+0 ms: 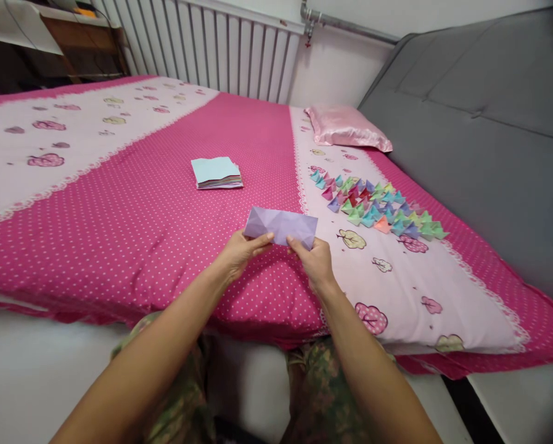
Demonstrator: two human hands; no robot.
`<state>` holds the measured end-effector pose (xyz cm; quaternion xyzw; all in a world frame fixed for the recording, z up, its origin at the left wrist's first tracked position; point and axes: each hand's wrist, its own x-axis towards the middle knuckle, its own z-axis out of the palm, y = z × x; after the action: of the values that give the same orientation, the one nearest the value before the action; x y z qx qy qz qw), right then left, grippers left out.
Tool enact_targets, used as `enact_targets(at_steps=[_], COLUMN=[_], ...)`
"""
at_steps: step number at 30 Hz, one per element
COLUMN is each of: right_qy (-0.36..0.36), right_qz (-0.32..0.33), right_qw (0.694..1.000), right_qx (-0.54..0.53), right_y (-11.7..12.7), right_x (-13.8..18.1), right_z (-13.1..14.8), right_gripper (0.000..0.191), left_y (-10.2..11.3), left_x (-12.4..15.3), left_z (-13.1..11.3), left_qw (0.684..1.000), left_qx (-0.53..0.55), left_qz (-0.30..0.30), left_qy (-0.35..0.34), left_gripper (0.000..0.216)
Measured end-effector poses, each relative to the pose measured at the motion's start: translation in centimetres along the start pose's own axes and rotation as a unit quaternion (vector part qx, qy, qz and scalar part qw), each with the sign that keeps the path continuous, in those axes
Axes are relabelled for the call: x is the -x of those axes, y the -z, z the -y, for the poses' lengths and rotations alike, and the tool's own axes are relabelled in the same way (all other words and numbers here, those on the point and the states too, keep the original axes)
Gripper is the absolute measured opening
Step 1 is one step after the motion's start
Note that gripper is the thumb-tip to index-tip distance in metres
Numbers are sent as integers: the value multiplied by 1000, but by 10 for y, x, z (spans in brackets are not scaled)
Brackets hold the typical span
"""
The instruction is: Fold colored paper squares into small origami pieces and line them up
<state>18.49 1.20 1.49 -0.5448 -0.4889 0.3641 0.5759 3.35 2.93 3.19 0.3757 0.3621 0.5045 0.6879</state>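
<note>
A folded lilac sheet of paper [282,226] lies on the pink dotted bedspread [156,222] close to the bed's near edge. My left hand [241,251] pinches its near left edge between thumb and fingers. My right hand [314,260] pinches its near right edge the same way. The paper shows diagonal creases and is folded into a long rectangle.
A stack of coloured paper squares [216,172] with a pale blue top sheet lies further back. Several small folded paper pieces [378,207] in many colours sit in rows at the right. A pink satin pillow [345,127] rests by the grey headboard [479,123]. A white radiator [221,43] stands behind.
</note>
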Motion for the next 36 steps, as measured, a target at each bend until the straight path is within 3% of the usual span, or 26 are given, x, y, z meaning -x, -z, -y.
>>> enact_targets(at_steps=[11, 18, 22, 36], right_qy=[22, 0, -1, -41], right_qz=[-3, -46, -42, -55], right_qw=[998, 993, 994, 994], right_qx=[-66, -110, -100, -80], right_y=[-4, -5, -4, -1], right_x=[2, 1, -1, -6], right_z=[-1, -1, -3, -7], right_gripper=[30, 58, 51, 37], left_y=[5, 2, 2, 2], left_x=[-4, -4, -6, -9], left_z=[5, 2, 0, -7], left_qw=[997, 996, 994, 991], left_qx=[41, 49, 49, 70], left_qz=[-64, -72, -96, -117], left_qy=[0, 9, 8, -5], left_gripper=[21, 15, 7, 30])
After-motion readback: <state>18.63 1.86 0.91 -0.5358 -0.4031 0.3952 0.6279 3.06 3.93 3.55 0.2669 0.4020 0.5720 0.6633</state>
